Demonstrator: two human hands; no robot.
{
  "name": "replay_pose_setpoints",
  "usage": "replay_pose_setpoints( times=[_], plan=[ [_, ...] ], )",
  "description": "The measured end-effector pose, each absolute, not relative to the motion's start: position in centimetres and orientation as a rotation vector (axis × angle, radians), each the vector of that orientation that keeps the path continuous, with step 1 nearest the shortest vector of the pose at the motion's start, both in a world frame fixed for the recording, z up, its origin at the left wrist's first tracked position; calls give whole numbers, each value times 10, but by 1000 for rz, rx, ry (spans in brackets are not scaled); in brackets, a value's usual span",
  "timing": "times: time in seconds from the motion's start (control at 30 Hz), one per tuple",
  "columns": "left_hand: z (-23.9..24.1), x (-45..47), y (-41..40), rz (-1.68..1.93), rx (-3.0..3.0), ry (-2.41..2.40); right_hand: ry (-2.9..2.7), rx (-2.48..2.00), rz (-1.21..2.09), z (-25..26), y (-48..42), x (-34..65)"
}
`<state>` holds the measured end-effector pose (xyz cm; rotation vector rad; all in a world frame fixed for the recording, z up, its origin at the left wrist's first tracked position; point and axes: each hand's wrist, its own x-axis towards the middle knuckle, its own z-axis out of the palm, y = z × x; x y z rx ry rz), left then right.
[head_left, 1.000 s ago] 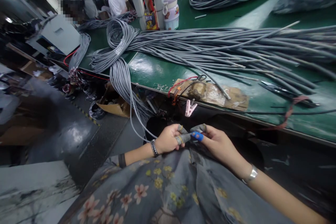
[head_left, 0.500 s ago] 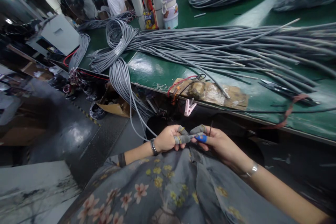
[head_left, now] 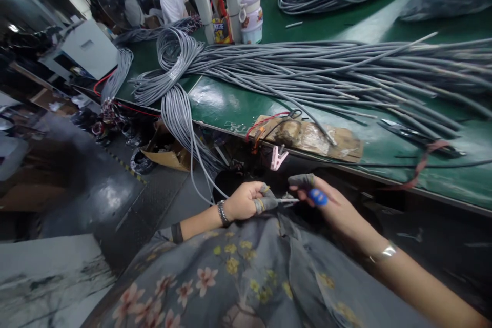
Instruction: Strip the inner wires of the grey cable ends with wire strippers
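Observation:
My left hand (head_left: 244,200) is closed over my lap, its fingertips in grey covers, pinching the end of a thin grey cable (head_left: 200,182) that runs up to the bench. A bare thin wire tip (head_left: 287,200) sticks out of that pinch to the right. My right hand (head_left: 334,210) is just right of the tip, with a grey cover on the forefinger and a blue cover (head_left: 317,196) on the thumb. Thumb and forefinger are curled close together; what lies between them is hidden. Grey flowered cloth (head_left: 246,271) covers my lap.
The green bench (head_left: 230,105) carries long bundles of grey cable (head_left: 346,69), a taped cardboard pad (head_left: 311,138) with red and black wires, a pink clip (head_left: 278,158) and cutters (head_left: 418,136). A jug (head_left: 251,15) stands by a post. A person in white is far back.
My right hand has pulled away to the right from my left hand, and the thin wire tip now shows between them. My left hand has stayed in place.

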<state>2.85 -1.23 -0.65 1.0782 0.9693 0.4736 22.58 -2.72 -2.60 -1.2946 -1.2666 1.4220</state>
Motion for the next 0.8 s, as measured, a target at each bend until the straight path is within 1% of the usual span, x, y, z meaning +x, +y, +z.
replay_pose_setpoints(
  times=[0.1, 0.13, 0.2, 0.27, 0.33, 0.47, 0.53, 0.63, 0.73, 0.8],
  plan=[
    [-9, 27, -12, 477, 1085, 952, -1614, -1234, 1308, -10, -29, 227],
    [-10, 27, -12, 472, 1107, 950, -1653, -1244, 1330, -7, -29, 225],
    [-10, 25, -13, 453, 1170, 942, -1619, -1238, 1539, -8, -30, 220],
    [-9, 22, -15, 410, 1193, 888, -1472, -1178, 1852, -17, -31, 214],
    [-8, 18, -15, 415, 1125, 810, -1345, -1154, 1998, -29, -31, 208],
    [-6, 13, -12, 679, 959, 848, -1310, -1272, 1813, -50, -29, 204],
    [-5, 13, -10, 739, 951, 929, -1293, -1294, 1695, -52, -27, 207],
    [-7, 15, -11, 681, 974, 1018, -1346, -1186, 1478, -45, -25, 211],
    [-11, 18, -15, 586, 991, 1050, -1507, -1060, 1422, -33, -25, 209],
    [-13, 19, -17, 543, 996, 1039, -1600, -1061, 1375, -26, -26, 205]
  ],
)
